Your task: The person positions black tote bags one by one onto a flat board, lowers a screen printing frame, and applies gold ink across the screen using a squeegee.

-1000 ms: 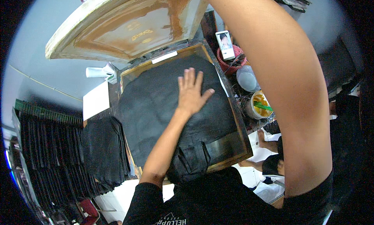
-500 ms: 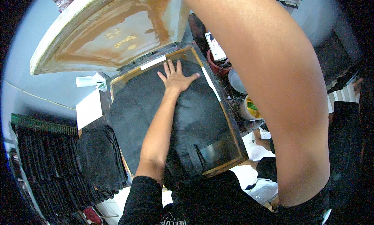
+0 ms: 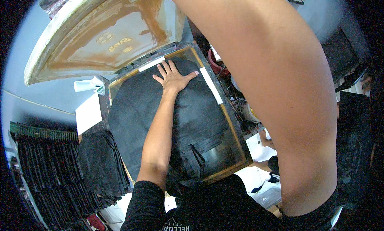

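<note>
My left hand [image 3: 173, 77] lies flat, fingers spread, on the far end of a black fabric bag [image 3: 200, 111]. The bag is spread over a wooden-edged printing board [image 3: 237, 140], with its strap handles [image 3: 199, 159] toward me. Just beyond the hand a printing screen [image 3: 104, 39] in a pale frame, smeared with brown ink, stands tilted up. My right forearm [image 3: 280, 91] rises from the lower right across the view toward the top. Its hand is outside the picture.
A stack of black bags [image 3: 100, 163] sits left of the board, with rows of more black bags [image 3: 36, 175] beyond it. A white sheet [image 3: 89, 113] and a white roll [image 3: 89, 85] lie at the board's far left corner. A red tub [image 3: 217, 66] and cluttered containers stand on the right.
My left hand has slid away from me along the bag, from its middle to its far edge. The right arm stays raised.
</note>
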`<control>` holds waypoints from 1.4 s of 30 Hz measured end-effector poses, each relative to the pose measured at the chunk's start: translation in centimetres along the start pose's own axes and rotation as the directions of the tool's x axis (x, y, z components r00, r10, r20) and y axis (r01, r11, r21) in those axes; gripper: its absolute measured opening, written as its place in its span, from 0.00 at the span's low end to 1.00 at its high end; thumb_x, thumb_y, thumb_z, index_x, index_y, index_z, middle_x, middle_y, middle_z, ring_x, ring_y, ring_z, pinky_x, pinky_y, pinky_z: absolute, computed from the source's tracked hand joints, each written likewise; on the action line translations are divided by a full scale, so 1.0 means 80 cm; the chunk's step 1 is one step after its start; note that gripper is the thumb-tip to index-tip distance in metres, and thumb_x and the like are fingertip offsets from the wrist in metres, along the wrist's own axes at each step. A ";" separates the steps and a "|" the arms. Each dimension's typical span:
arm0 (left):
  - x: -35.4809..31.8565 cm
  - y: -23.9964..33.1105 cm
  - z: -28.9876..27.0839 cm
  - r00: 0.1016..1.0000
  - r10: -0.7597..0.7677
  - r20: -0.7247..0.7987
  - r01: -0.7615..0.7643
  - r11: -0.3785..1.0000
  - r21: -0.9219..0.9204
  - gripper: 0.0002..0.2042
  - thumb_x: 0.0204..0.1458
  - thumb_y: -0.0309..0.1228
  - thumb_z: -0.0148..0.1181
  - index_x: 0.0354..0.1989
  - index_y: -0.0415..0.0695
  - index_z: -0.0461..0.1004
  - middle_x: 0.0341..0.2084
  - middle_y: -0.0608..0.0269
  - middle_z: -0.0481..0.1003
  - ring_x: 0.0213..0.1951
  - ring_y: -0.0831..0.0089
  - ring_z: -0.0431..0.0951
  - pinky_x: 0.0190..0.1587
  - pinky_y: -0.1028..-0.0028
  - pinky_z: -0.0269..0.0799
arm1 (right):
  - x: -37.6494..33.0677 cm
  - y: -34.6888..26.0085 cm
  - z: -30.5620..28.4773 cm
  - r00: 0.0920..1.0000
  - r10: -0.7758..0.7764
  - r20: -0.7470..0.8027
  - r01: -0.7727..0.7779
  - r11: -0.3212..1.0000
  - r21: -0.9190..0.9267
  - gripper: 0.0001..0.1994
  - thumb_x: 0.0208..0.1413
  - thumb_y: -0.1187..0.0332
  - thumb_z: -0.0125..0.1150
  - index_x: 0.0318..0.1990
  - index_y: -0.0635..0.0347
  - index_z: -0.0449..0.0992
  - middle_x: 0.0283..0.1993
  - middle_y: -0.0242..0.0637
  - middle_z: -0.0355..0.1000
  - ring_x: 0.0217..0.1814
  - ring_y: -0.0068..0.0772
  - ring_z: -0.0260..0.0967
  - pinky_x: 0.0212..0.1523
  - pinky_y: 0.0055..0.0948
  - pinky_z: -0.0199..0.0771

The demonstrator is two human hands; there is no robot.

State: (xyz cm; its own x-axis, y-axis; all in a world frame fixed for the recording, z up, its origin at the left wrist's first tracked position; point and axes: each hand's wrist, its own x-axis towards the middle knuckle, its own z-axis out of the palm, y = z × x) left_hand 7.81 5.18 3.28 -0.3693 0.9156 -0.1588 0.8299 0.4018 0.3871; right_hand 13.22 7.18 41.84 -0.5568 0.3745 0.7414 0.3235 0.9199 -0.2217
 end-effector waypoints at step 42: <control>-0.463 -0.150 -0.044 0.957 -0.195 0.216 0.193 -0.128 -0.973 0.14 0.63 0.29 0.55 0.46 0.28 0.77 0.40 0.39 0.82 0.36 0.63 0.86 0.30 0.73 0.83 | -0.432 -0.089 0.091 0.923 -0.078 0.378 0.031 0.991 0.129 0.11 0.54 0.68 0.61 0.44 0.59 0.73 0.38 0.42 0.74 0.44 0.48 0.74 0.44 0.45 0.72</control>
State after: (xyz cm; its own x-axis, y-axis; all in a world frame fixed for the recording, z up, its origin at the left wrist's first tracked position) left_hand 10.05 -33.64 7.68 -0.4252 0.7999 -0.4236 -0.5844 0.1148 0.8033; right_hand 24.60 -11.48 13.18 -0.8280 0.3176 0.4622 0.2048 0.9385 -0.2779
